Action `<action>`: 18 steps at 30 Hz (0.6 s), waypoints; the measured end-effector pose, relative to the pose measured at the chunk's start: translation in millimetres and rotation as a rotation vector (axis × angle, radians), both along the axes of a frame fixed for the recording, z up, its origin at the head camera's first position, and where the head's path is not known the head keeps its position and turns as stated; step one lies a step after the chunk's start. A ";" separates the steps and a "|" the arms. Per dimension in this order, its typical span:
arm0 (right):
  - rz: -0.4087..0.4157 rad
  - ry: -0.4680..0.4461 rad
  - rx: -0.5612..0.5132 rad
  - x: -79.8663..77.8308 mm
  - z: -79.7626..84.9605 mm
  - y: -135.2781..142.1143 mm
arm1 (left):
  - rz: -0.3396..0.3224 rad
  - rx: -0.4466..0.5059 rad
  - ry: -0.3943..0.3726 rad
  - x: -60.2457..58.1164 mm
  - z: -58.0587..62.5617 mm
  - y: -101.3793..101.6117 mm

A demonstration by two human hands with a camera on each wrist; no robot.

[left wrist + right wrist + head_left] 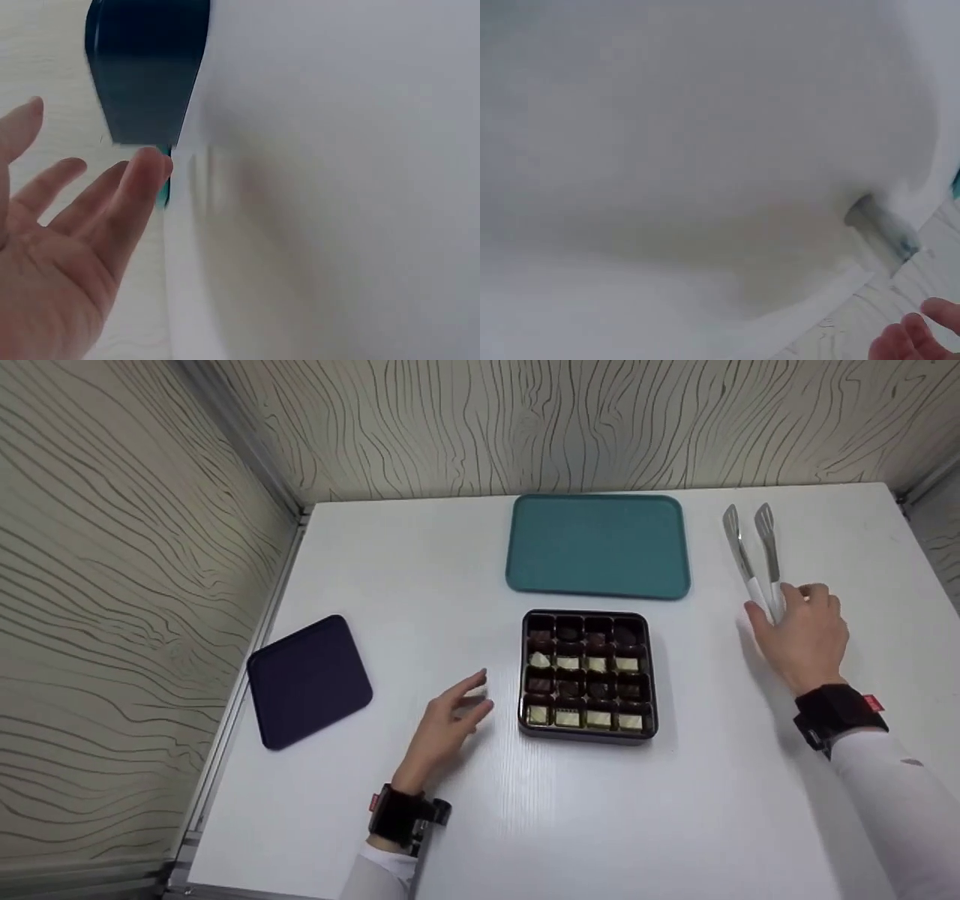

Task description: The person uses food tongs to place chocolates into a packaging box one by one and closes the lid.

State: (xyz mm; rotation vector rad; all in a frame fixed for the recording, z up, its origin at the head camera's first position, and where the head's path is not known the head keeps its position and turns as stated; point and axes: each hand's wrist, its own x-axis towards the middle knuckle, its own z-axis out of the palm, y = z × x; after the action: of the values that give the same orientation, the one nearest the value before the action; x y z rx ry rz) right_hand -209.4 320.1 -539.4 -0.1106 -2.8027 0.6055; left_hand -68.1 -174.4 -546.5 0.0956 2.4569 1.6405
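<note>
A pair of tongs (769,544) with slotted metal ends and white handles lies at the back right of the table. Over its handle end hovers my right hand (806,637), thumb and fingers spread apart. In the right wrist view the fingertips (904,341) appear clear of the tongs (885,232). My left hand (444,727) holds nothing, its fingers loosely extended just left of a dark square box of chocolates (589,739). Dark and pale chocolates (598,720) sit in rows in its compartments. The left wrist view shows the box's side (146,97) beyond the left fingers.
Behind the box lies a teal rectangular tray (598,547). A dark navy square tray or lid (309,682) sits at the table's left edge. The white table (420,562) is bounded by wood-grain panels (480,427) at the back and left.
</note>
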 end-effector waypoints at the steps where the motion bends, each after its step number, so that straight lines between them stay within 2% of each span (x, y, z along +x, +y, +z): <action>1: 0.022 0.042 -0.017 6.1 1.0 -5.5 | 0.038 -0.023 0.018 -1.5 2.3 -8.5; 4: 0.103 0.140 -0.078 25.6 2.0 -23.8 | 0.176 -0.116 0.116 -6.3 9.1 -37.4; 8: 0.181 0.178 -0.164 47.9 2.2 -44.9 | 0.366 -0.235 0.244 -13.0 15.5 -81.1; 11: 0.189 0.190 -0.215 57.2 3.7 -55.4 | 0.489 -0.307 0.292 -16.3 15.6 -114.6; 16: 0.189 0.185 -0.285 63.5 6.5 -71.8 | 0.697 -0.405 0.285 -10.9 12.6 -162.4; 18: 0.192 0.177 -0.306 65.3 6.9 -76.3 | 0.751 -0.448 0.232 -7.4 10.9 -176.5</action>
State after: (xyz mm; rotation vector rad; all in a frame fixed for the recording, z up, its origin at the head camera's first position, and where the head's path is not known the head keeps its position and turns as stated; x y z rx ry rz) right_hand -144.1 243.8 -532.5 0.1477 -2.5491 1.0336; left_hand -75.5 -350.8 -535.7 -0.8326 3.2121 1.2614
